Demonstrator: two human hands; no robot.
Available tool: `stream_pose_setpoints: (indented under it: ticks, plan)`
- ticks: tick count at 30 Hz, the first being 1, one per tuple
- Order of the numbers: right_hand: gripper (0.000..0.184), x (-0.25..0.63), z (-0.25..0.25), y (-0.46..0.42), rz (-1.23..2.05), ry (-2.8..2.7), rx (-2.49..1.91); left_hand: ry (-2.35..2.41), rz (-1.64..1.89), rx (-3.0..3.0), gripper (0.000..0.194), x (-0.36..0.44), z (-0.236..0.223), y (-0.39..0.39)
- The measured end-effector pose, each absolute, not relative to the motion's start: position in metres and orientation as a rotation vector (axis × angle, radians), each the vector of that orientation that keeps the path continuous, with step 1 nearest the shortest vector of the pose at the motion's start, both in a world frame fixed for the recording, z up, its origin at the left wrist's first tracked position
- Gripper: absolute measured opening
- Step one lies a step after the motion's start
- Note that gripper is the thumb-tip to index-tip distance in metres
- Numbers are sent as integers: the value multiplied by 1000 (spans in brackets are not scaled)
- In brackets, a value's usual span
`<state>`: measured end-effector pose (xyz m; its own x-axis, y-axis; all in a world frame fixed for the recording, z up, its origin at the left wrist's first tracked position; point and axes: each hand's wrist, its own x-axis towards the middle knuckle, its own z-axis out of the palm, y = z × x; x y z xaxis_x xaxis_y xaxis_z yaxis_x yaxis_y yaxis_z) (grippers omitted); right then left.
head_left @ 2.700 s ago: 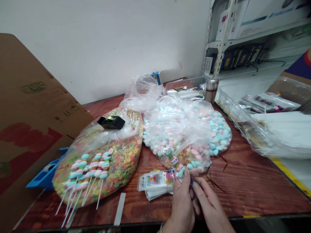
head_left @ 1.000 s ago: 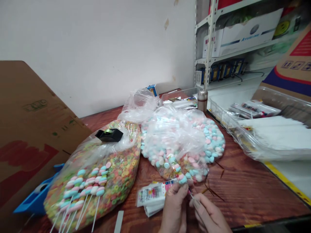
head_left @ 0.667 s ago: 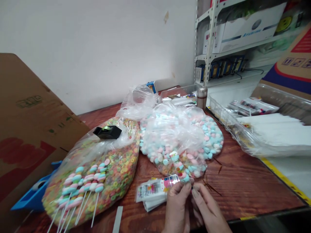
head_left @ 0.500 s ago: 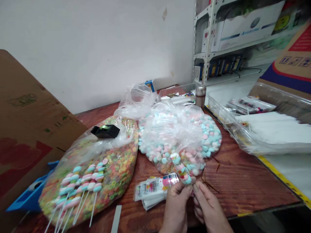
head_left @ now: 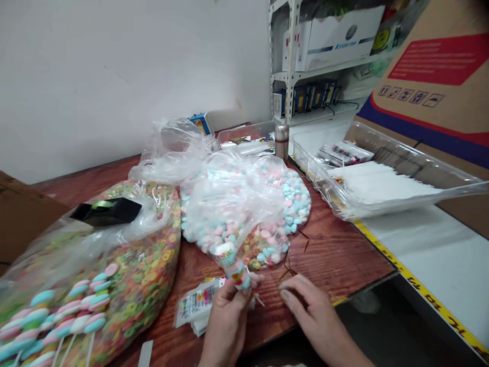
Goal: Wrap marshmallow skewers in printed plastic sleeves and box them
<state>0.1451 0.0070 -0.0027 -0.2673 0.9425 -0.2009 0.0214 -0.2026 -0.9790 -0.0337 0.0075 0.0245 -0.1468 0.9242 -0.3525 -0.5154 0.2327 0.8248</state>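
My left hand [head_left: 231, 311] is closed round the lower end of a marshmallow skewer [head_left: 235, 267] in a clear printed wrapper, its top tilted up and to the left. A short piece of the stick or tie pokes out to the right of the fingers. My right hand [head_left: 311, 311] is apart from it, fingers loosely bent with nothing visible between them, just below some thin brown twist ties [head_left: 287, 267] on the table. Beside my left hand lies a stack of printed wrappers [head_left: 198, 303], partly hidden. Several unwrapped marshmallow skewers [head_left: 82, 306] rest on a bag of cereal rings [head_left: 153, 270] at the left.
A bag of pink, blue and white marshmallows [head_left: 294, 199] lies mid-table. On the cereal bag sits a black tape dispenser [head_left: 110, 211]. A clear plastic tray [head_left: 412, 191] with white paper stands right, near a metal flask [head_left: 281, 142]. Cardboard boxes [head_left: 431, 102] and shelving [head_left: 292, 61] stand behind.
The view has swung to the right. My right hand has come away from the wrapped skewer's lower end and moved right; my left hand keeps hold of it.
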Motion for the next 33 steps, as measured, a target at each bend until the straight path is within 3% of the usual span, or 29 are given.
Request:
stream_pose_setpoints:
  ticks: [2, 4, 11, 17, 22, 25, 33]
  plan:
    - [17, 164, -10, 10, 923, -1713, -1411, 1161, 1423, 454, 21, -41, 27, 12]
    - [18, 174, -19, 13, 571, -1915, -1461, 1175, 1451, 402, 22, -47, 28, 14]
    - [22, 149, -36, 39, 291, -2130, -1368, 1134, 1495, 355, 22, -52, 25, 9]
    - [21, 151, -28, 51, 374, -2076, -1233, 1013, 1366, 284, 14, -49, 31, 3]
    - [8, 153, -7, 50, 1147, -1325, -1049, 904, 1065, 202, 13, -22, 32, 0]
    - [11, 149, 6, 45, 1429, -1066, -868, 789, 936, 145, 10, -4, 31, 1]
    - [12, 161, 19, 29, 1426, -1619, -721, 622, 1124, 167, 14, -3, 37, 8]
